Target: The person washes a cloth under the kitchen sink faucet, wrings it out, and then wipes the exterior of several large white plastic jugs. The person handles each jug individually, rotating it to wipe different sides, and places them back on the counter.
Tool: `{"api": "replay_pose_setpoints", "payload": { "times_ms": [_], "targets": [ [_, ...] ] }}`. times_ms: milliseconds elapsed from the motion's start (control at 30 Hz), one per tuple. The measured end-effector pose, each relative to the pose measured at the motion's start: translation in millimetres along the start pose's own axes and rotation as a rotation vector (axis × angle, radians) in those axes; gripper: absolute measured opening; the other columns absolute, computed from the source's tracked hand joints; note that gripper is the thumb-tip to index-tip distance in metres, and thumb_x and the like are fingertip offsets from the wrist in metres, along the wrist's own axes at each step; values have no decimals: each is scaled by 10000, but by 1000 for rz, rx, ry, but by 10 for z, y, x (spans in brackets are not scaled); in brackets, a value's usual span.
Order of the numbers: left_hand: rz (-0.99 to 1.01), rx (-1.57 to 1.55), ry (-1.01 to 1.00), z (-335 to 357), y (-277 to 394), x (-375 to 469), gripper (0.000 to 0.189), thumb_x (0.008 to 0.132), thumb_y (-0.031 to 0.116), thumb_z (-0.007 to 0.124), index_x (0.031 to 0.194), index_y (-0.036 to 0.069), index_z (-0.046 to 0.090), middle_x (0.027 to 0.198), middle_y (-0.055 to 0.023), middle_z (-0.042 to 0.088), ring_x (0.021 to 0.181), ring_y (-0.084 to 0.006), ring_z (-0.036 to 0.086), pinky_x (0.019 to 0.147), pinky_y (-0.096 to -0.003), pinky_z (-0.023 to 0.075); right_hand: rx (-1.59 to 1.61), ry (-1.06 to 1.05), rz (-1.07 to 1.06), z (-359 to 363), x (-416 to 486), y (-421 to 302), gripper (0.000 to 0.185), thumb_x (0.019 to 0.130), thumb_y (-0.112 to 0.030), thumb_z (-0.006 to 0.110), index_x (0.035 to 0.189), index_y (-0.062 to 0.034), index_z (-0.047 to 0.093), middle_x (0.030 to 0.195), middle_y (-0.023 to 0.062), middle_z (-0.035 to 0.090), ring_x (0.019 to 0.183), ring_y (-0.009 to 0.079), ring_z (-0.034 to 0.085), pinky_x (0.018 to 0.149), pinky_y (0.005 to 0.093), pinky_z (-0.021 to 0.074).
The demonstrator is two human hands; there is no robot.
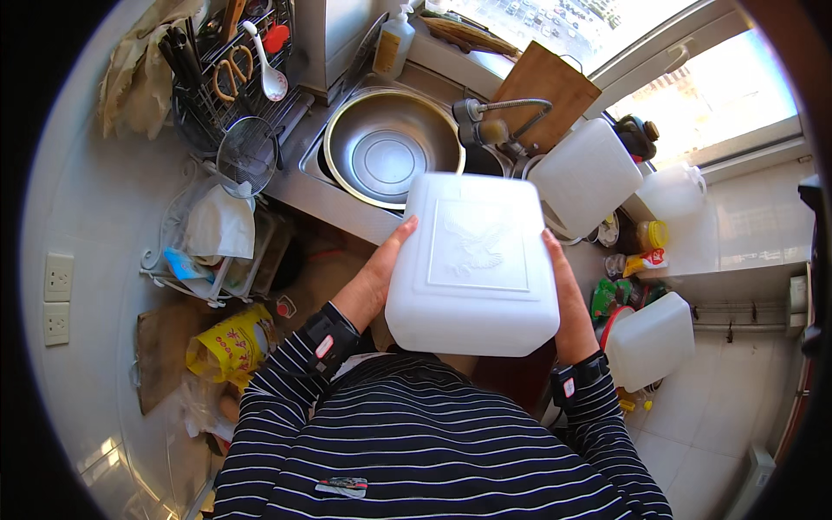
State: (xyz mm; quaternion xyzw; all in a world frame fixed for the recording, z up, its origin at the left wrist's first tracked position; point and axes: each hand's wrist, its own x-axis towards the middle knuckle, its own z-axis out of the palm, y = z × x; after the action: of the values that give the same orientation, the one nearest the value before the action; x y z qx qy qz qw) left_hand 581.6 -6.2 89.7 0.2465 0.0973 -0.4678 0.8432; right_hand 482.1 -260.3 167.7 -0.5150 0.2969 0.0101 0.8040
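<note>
Between my two hands is a white translucent plastic container (478,260) with an embossed bird inside a rectangular frame. My left hand (390,253) grips its left side and my right hand (564,273) its right side; the far fingers of both are partly hidden by it. Just beyond the container, a wide metal basin (390,156) rests in the sink, its near right rim partly covered by the container. A faucet with a flexible metal hose (520,103) stands to the right of the basin.
A wooden cutting board (552,91) leans by the window, beside another white plastic container (588,175). A wire rack with utensils (221,71) and a mesh strainer (247,156) are at left. A further container (656,341) and jars stand at right. A yellow bag (231,341) lies lower left.
</note>
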Motion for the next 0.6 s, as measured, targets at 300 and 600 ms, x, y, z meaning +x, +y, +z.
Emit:
{"api": "replay_pose_setpoints", "payload": {
  "times_ms": [300, 600],
  "targets": [
    [942, 663, -249, 1206, 1202, -670, 835, 852, 495, 604, 1477, 28, 310, 1400, -128, 459, 1293, -220, 433, 1079, -362, 324, 165, -364, -761, 549, -518, -859, 564, 1000, -382, 473, 1406, 3, 408, 1390, 131, 477, 1233, 222, 497, 1015, 342, 419],
    [30, -45, 19, 65, 81, 71, 568, 999, 425, 447, 1379, 4, 435, 1288, -178, 570, 1127, -302, 582, 972, -417, 484, -80, 10, 80, 254, -28, -109, 501, 976, -322, 527, 1354, 3, 481, 1276, 133, 584, 1165, 233, 562, 954, 340, 478]
  ]
}}
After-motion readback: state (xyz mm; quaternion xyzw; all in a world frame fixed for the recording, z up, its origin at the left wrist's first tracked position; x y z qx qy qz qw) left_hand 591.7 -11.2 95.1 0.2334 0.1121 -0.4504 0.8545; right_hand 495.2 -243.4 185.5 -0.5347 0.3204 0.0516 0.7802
